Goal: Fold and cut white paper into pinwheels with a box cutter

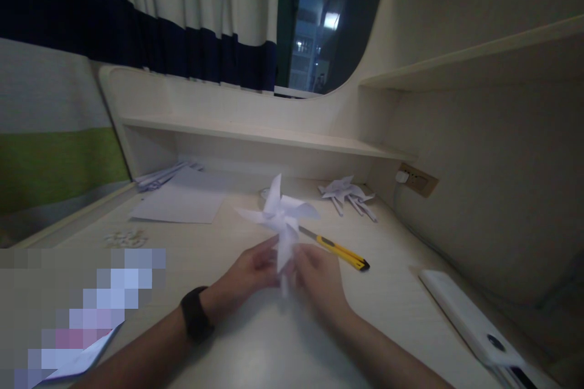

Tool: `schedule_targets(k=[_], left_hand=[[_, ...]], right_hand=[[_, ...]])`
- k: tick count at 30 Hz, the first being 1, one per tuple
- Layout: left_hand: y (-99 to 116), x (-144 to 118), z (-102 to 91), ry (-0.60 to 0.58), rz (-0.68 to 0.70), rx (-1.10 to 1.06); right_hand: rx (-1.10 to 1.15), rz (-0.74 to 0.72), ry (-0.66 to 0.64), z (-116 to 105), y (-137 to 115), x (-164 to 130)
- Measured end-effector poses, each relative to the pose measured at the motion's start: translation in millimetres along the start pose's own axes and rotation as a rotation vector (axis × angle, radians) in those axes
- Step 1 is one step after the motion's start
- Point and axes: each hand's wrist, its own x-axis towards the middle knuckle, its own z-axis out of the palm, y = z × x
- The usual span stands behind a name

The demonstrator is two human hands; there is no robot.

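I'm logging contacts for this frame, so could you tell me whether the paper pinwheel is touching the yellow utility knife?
Cannot tell. In the head view the pinwheel, held by both hands, overlaps the knife's blade end, hiding any gap.

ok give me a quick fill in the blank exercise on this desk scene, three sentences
Both hands, the left hand and the right hand, hold a white paper ____ by its stem.
The utility knife lying behind the hands has a ____ body.
The black band sits on the ____ wrist.

Missing words: pinwheel; yellow; left
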Motion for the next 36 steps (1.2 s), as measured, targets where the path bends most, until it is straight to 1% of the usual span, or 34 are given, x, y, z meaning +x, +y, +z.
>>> schedule_targets(k=[2,3,4,5,6,7,8,9,10,11,13,15,16,18,20,21,23,24,25,26,27,28,30,32,33,36], left_hand=[[-3.8,0.1,-0.8,0.032,0.01,0.063],[-6.7,0.2,-2.2,0.058,0.009,0.091],[-10.2,0.2,-4.4,0.094,0.003,0.113],[-14.0,0.3,-7.1,0.134,-0.012,0.125],[-17.8,0.2,-10.0,0.178,-0.032,0.127],[-21.3,0.1,-13.0,0.212,-0.056,0.124],[-24.2,0.0,-15.6,0.237,-0.077,0.117],[-26.4,-0.1,-17.7,0.25,-0.094,0.111],[-27.7,-0.1,-19.0,0.255,-0.107,0.107],[-27.9,0.0,-19.5,0.259,-0.117,0.105],[-25.1,0.8,-17.9,0.251,-0.133,0.116],[-19.0,2.1,-13.9,0.218,-0.125,0.123],[-15.3,2.8,-11.4,0.199,-0.103,0.121],[-8.5,3.7,-6.5,0.159,-0.044,0.122],[-4.9,3.5,-3.0,0.142,-0.014,0.145],[-4.6,3.0,-2.1,0.14,-0.015,0.16],[-6.8,1.7,-2.7,0.149,-0.021,0.18],[-8.7,1.2,-4.0,0.161,-0.017,0.184],[-10.8,1.0,-6.0,0.174,-0.004,0.187],[-12.9,1.2,-8.4,0.19,0.01,0.188],[-14.8,1.8,-11.2,0.21,0.018,0.185],[-16.2,2.8,-14.0,0.236,0.017,0.171],[-17.7,5.7,-18.9,0.284,-0.003,0.109],[-16.8,9.3,-21.4,0.308,-0.015,0.041],[-15.5,11.2,-21.4,0.312,-0.008,0.016],[-10.0,17.3,-17.3,0.321,0.023,0.018]], right_hand=[[0.001,0.002,-0.113,0.6,-2.2,-2.6],[-0.023,-0.021,-0.158,-0.8,-2.4,-2.8],[-0.068,-0.067,-0.159,-3.5,-1.7,-1.8],[-0.13,-0.126,-0.109,-7.6,-0.3,0.6],[-0.201,-0.197,-0.003,-12.9,1.8,4.4],[-0.282,-0.271,0.145,-19.0,4.4,9.4],[-0.361,-0.303,0.268,-25.5,7.4,15.2],[-0.443,-0.3,0.339,-31.7,10.4,21.2],[-0.523,-0.288,0.363,-37.0,13.4,26.7],[-0.595,-0.273,0.344,-40.8,16.0,31.2],[-0.673,-0.275,0.254,-42.7,19.8,35.1],[-0.648,-0.285,0.154,-36.6,20.8,31.8],[-0.602,-0.276,0.107,-31.2,20.0,28.0],[-0.465,-0.201,-0.002,-17.8,15.7,18.2],[-0.287,-0.13,-0.152,-4.9,9.3,8.3],[-0.203,-0.117,-0.238,0.3,6.0,4.1],[-0.097,-0.138,-0.414,6.4,1.8,-2.2],[-0.093,-0.16,-0.478,7.2,1.5,-4.1],[-0.126,-0.182,-0.515,6.7,2.7,-5.1],[-0.196,-0.204,-0.516,5.2,5.1,-5.2],[-0.295,-0.224,-0.48,3.1,8.6,-4.5],[-0.41,-0.241,-0.41,0.9,12.7,-3.0],[-0.603,-0.264,-0.227,-2.5,20.7,1.7],[-0.67,-0.268,-0.122,-3.1,26.0,7.2],[-0.671,-0.264,-0.107,-2.4,27.2,9.8],[-0.652,-0.244,-0.127,1.8,27.3,15.9]])
